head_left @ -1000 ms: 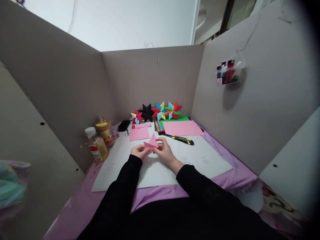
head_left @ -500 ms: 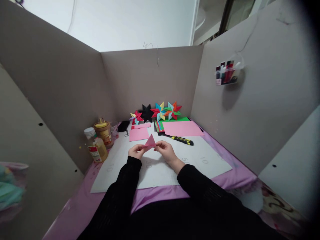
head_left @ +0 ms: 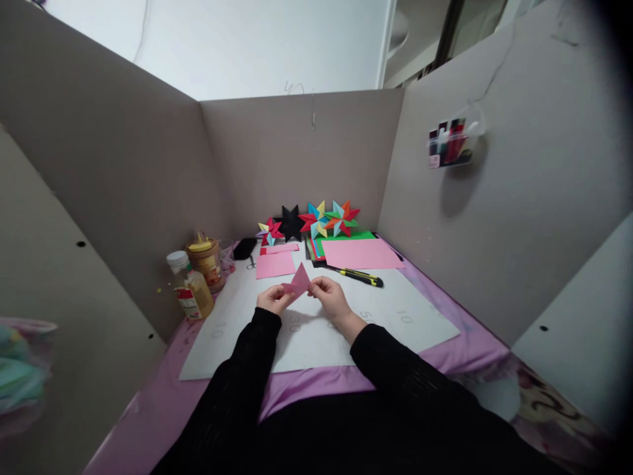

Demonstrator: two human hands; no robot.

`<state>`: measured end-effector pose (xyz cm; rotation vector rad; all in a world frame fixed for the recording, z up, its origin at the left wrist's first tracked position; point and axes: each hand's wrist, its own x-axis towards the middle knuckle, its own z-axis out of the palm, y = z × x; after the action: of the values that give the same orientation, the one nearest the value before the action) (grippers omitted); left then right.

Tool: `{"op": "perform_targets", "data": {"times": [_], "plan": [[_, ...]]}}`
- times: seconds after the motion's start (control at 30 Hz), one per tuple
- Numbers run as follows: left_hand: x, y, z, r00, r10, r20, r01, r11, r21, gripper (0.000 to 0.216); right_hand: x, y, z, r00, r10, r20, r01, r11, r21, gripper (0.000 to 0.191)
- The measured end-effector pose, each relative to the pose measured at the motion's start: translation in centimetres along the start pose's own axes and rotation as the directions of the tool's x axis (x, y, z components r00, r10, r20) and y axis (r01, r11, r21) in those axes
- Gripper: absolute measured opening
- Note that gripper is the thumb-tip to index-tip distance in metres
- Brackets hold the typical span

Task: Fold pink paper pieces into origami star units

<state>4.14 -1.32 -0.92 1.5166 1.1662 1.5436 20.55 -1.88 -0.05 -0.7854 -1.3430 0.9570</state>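
Observation:
A folded piece of pink paper (head_left: 299, 282) is held above the white sheet (head_left: 316, 343), one pointed corner upward. My left hand (head_left: 275, 300) pinches its lower left part between thumb and fingers. At its right edge, the fingertips of my right hand (head_left: 327, 295) are closed on it. Just beyond my hands lie a square of pink paper (head_left: 275, 266) and a narrow pink strip (head_left: 279, 249). To the right of my right hand rests a black and yellow utility knife (head_left: 362, 277).
Folded paper stars, one black (head_left: 291, 223) and several multicoloured (head_left: 341, 220), lean at the back panel. A large pink sheet (head_left: 363, 253) lies on coloured paper. At left stand a glue bottle (head_left: 194, 293), a brown jar (head_left: 205, 260), a black phone (head_left: 244, 249) and small scissors (head_left: 251, 262).
The pink paper has tilted in my hands, its point shifting slightly right and more of its left flap showing. My left hand has moved a little to the right.

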Motion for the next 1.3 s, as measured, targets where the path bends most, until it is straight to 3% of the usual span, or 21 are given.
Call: {"op": "perform_targets", "data": {"times": [0.43, 0.97, 1.07, 1.17, 1.3], "plan": [[0.11, 0.49, -0.04, 0.99, -0.14, -0.026, 0.136, 0.985, -0.109, 0.03, 0.28, 0.28, -0.19, 0.997, 0.081, -0.012, -0.08, 0.994, 0.074, 0.021], [-0.11, 0.55, 0.3, 0.995, -0.102, 0.023, 0.104, 0.985, -0.136, 0.029, 0.06, 0.36, 0.08, 0.998, 0.052, 0.043, -0.052, 0.999, -0.01, 0.021], [-0.22, 0.4, 0.38, 0.999, -0.034, 0.015, 0.035, 0.996, -0.08, 0.025, 0.08, 0.43, 0.11, 0.998, 0.051, 0.045, -0.051, 0.999, 0.003, 0.021], [-0.35, 0.46, 0.25, 0.987, 0.163, -0.009, -0.161, 0.982, 0.096, 0.018, 0.1, 0.34, 0.16, 0.997, 0.051, 0.06, -0.053, 0.998, 0.021, 0.024], [-0.3, 0.63, -0.01, 0.862, 0.506, 0.021, -0.491, 0.825, 0.28, 0.008, 0.09, -0.06, 0.08, 0.999, -0.003, 0.052, 0.003, 1.0, -0.01, 0.025]]}}
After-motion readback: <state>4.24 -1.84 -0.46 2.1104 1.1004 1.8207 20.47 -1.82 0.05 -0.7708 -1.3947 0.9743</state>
